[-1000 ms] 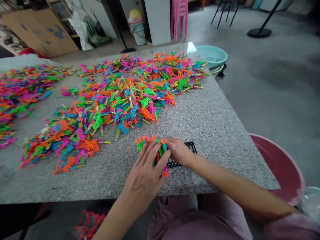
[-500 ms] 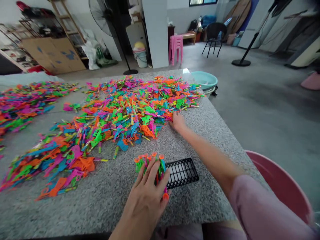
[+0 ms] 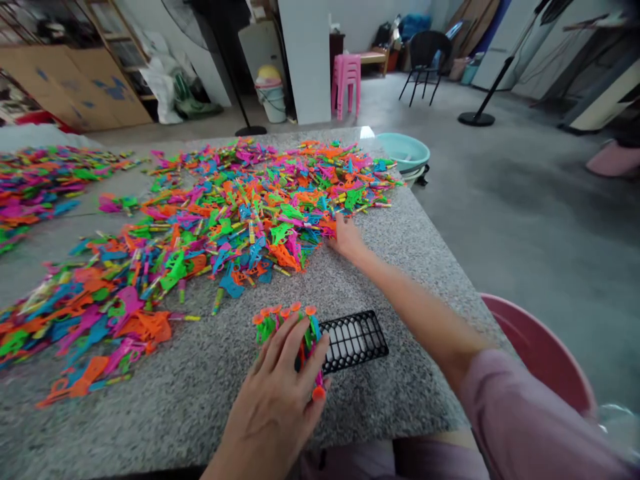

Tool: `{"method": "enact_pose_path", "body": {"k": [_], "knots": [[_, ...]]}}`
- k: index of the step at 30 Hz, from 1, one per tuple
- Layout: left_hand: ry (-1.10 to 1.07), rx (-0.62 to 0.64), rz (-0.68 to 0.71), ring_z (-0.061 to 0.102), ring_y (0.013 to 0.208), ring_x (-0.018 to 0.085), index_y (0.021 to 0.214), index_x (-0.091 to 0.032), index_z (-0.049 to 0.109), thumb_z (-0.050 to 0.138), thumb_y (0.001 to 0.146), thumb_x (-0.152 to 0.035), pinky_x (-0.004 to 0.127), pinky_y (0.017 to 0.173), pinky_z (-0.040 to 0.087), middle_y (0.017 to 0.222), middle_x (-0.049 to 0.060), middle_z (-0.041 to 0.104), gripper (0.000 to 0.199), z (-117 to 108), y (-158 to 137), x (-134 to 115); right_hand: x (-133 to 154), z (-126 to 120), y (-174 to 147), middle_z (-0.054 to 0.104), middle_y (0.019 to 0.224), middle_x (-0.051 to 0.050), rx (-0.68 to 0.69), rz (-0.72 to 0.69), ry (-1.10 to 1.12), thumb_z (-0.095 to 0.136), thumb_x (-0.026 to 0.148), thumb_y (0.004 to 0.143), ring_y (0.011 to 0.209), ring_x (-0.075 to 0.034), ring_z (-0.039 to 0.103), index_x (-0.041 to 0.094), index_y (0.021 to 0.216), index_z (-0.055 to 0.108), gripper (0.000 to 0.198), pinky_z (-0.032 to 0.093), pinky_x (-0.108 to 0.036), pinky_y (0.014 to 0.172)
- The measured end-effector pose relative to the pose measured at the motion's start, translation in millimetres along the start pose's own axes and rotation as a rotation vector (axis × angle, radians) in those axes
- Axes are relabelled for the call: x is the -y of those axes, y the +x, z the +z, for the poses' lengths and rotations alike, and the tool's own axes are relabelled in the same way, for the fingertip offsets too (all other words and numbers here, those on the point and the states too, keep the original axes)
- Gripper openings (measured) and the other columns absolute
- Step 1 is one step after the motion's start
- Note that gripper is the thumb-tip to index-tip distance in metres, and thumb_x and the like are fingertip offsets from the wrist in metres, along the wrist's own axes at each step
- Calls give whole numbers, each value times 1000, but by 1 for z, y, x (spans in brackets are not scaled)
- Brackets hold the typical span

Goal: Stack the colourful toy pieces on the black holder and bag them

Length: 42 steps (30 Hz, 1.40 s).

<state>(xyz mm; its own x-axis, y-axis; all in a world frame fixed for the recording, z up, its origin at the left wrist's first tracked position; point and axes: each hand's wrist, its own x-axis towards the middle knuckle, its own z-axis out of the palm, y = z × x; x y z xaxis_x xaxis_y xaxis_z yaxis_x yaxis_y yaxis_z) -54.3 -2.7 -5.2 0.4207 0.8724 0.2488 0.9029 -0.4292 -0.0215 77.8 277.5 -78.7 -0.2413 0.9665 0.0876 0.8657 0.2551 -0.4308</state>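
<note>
My left hand (image 3: 277, 383) lies over a cluster of colourful suction-cup darts (image 3: 285, 312) with orange cups, its fingers curved across them and the thumb on the right side. The darts sit at the left end of a black plastic lattice rack (image 3: 355, 340), whose right part shows from under the hand. A further orange cup (image 3: 319, 393) sticks out beside my thumb. With fingers curled, my right hand (image 3: 349, 238) touches the right front edge of a heap of plastic toy guns (image 3: 255, 213) in orange, green, blue and pink. What its fingers hold is hidden.
The heap spreads across a grey speckled stone table (image 3: 400, 393). Another pile of toy guns (image 3: 45, 177) lies at the far left. A turquoise basin (image 3: 405, 150) stands past the right far corner, and a red tub (image 3: 535, 353) beside the right edge. Pink stools (image 3: 347, 83) stand behind.
The view has shifted slightly, so the table and heap appear further left and higher. Both hands keep about the same places relative to the darts and the heap.
</note>
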Motion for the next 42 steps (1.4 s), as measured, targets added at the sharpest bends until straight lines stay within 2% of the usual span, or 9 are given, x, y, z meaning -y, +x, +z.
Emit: {"method": "enact_pose_path", "body": {"k": [5, 11, 14, 17, 21, 24, 27, 31, 42], "knots": [[-16, -3, -15, 44, 134, 35, 129, -20, 58, 56, 85, -21, 50, 98, 54, 137, 17, 49, 44, 1, -1, -1, -15, 7, -28, 67, 107, -16, -2, 34, 7, 58, 18, 83, 92, -25, 64, 11, 127, 47, 46, 46, -30, 75], [-53, 39, 35, 43, 135, 37, 129, -20, 57, 58, 83, -16, 52, 99, 54, 139, 16, 48, 46, 1, -3, 9, -70, -44, -110, 68, 91, -7, 194, -137, -71, 65, 24, 84, 79, -20, 64, 17, 109, 61, 27, 45, -27, 69], [-74, 61, 46, 42, 136, 37, 129, -20, 57, 58, 82, -15, 51, 100, 53, 140, 16, 46, 47, -1, -3, 11, -70, -55, -94, 62, 117, -12, 97, -331, -257, 52, 8, 88, 100, -23, 60, 18, 114, 62, 30, 46, -29, 75], [-77, 59, 11, 43, 134, 38, 129, -20, 58, 60, 83, -17, 53, 100, 52, 139, 17, 45, 47, -4, -2, 8, -65, -54, -58, 59, 122, -13, 179, -557, -326, 45, 5, 92, 111, -24, 54, 17, 110, 64, 29, 47, -31, 81], [-82, 23, 27, 42, 135, 34, 128, -23, 58, 60, 85, -17, 56, 107, 44, 142, 14, 45, 43, -8, -1, 4, -79, -57, -56, 63, 110, -9, 254, -636, -176, 47, 5, 91, 106, -21, 56, 19, 100, 66, 26, 46, -33, 91], [-122, 38, 105, 45, 134, 29, 127, -24, 58, 58, 89, -18, 55, 113, 39, 136, 9, 54, 38, -9, 1, 5, -87, -55, -115, 65, 104, -8, 136, -497, 105, 50, 14, 92, 96, -20, 61, 19, 103, 66, 20, 49, -34, 86], [-186, 109, 96, 43, 136, 28, 126, -22, 58, 57, 90, -18, 52, 114, 38, 136, 9, 55, 36, -11, 2, 5, -66, -40, -196, 68, 78, -4, 166, -172, 490, 60, 31, 89, 66, -16, 62, 18, 99, 68, 18, 50, -28, 62], [-226, 167, 51, 38, 139, 28, 124, -20, 57, 55, 89, -15, 50, 113, 40, 142, 11, 48, 36, -14, 4, 2, -17, -13, -260, 70, 74, -2, 258, -10, 749, 64, 37, 85, 61, -15, 62, 19, 93, 70, 21, 48, -26, 58], [-222, 168, 7, 38, 140, 30, 118, -17, 56, 54, 86, -13, 50, 112, 41, 145, 14, 44, 32, -15, 5, -3, 26, -7, -260, 68, 85, -8, 197, -287, 232, 57, 18, 88, 86, -22, 60, 18, 90, 62, 6, 42, -28, 76]]}}
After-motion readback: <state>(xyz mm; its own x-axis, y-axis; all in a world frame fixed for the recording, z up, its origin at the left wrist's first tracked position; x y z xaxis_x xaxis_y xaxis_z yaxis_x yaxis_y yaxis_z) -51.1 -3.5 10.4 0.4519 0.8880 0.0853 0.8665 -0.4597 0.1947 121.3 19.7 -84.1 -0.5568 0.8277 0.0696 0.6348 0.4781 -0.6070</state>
